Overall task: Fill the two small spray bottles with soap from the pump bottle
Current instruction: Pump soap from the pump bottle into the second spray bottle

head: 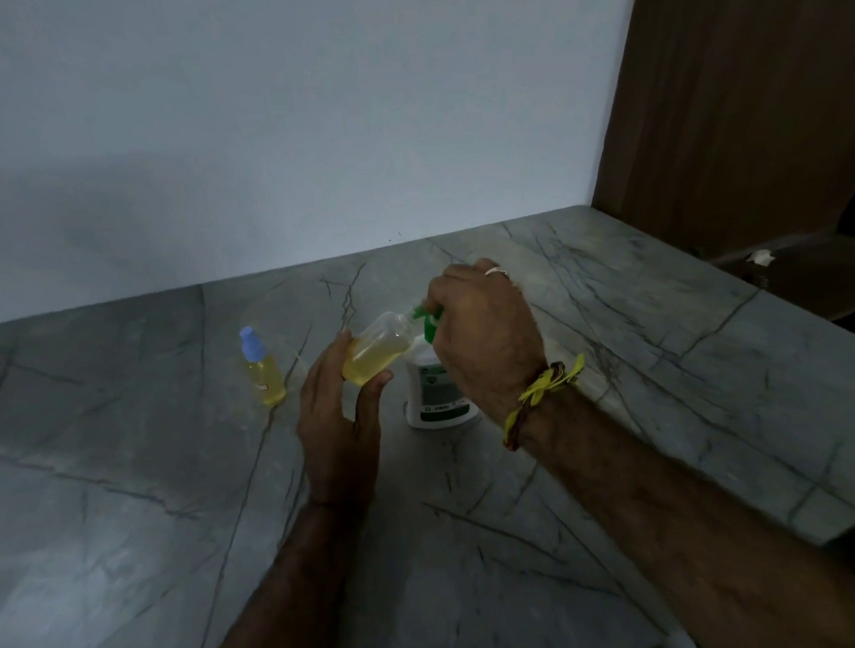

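1. One small spray bottle (263, 369) stands upright on the grey veined tabletop (596, 463), its pale blue cap on and yellow liquid filling most of it. It looks finished.
2. The second spray bottle (376, 352), uncapped and clear, is tilted with its open neck towards the green nozzle of the white pump bottle (434, 388). It is gripped low down by the left hand (339, 427), thumb under the base and fingers behind. Yellow soap fills roughly half of it, so filling seems under way and not complete.
3. The right hand (485, 335) is closed over the green pump head, pressing from above. A yellow thread band is tied round that wrist.
4. The pump bottle stands on the tabletop, just right of the tilted bottle.
5. Left to do, as I judge it: top up this bottle and cap it. Its cap is not in sight.
6. Around: a pale wall behind and a brown wooden panel (751, 108) at the right. Nothing blocks the work; the light is dim.
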